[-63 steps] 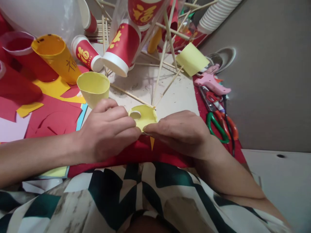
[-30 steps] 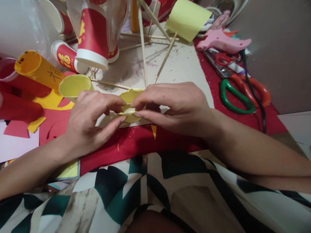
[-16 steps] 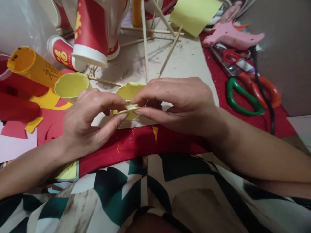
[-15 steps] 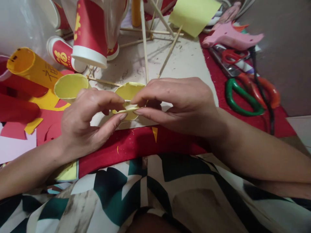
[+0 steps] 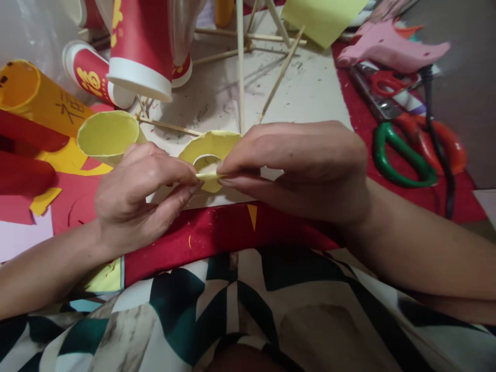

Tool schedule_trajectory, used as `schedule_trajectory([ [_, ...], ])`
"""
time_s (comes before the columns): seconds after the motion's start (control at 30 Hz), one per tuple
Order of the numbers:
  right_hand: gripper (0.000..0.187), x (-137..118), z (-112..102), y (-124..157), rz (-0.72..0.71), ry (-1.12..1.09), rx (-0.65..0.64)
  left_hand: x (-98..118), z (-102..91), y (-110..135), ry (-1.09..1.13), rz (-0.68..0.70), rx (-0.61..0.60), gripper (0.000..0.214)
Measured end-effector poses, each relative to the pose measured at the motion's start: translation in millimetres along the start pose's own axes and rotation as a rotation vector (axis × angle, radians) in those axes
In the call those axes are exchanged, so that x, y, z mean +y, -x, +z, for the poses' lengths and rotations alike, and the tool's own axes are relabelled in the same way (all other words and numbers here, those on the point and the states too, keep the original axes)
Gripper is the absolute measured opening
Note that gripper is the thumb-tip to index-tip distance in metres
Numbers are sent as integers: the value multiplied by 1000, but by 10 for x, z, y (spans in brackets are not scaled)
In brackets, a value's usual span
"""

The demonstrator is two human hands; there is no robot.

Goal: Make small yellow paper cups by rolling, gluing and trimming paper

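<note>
Between my two hands is a pale yellow paper ring (image 5: 209, 142) with a round hole in its middle. My left hand (image 5: 134, 194) pinches its near edge between thumb and fingers. Close beside that pinch, my right hand (image 5: 306, 168) grips the same edge with thumb and forefinger. The paper looks folded into a narrow strip where the fingertips meet, and part of it is hidden behind them. Just past my left hand stands an open yellow paper cup shape (image 5: 110, 134), apart from the ring.
Red paper cups (image 5: 141, 46), an orange paper tube (image 5: 46, 95) and red paper rolls (image 5: 27, 173) crowd the left. Beyond my hands, a frame of wooden sticks (image 5: 241, 77) stands on a white board (image 5: 321, 98). Green-and-red-handled scissors (image 5: 403, 160) and a pink glue gun (image 5: 403, 49) lie right.
Both hands keep pinching the ring, and its near edge looks tighter between the fingertips. More of its far side and hole now shows. The view has shifted slightly.
</note>
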State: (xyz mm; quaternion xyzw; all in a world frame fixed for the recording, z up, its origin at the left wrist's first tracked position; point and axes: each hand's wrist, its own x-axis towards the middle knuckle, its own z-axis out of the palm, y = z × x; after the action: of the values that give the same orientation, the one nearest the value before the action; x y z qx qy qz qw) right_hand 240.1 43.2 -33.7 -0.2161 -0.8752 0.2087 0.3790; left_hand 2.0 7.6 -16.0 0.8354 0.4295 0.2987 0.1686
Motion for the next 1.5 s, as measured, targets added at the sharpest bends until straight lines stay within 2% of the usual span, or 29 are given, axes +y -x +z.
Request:
schedule_trajectory([
  [0.2, 14, -50, 19, 6, 42, 35, 31, 6, 62, 47, -50, 56, 87, 14],
  [0.4, 17, -64, 24, 9, 39, 70, 18, 8, 60, 32, -97, 106, 75, 17],
  [0.57, 19, -39, 48, 17, 11, 82, 42, -48, 64, 14, -71, 218, 100, 18],
  [0.77, 15, -62, 43, 10, 24, 108, 24, -31, 66, 21, -115, 181, 85, 15],
  [1.1, 28, -75, 36, 10, 33, 253, -75, -24, 70, 0, -113, 201, 87, 12],
  [1.33, 23, -59, 31, 14, 14, 267, -104, -32, 76, -8, -79, 196, 67, 11],
  [1.5, 15, -60, -14, 20, 1, 192, -109, -51, 37, -21, -73, 266, 32, 9],
])
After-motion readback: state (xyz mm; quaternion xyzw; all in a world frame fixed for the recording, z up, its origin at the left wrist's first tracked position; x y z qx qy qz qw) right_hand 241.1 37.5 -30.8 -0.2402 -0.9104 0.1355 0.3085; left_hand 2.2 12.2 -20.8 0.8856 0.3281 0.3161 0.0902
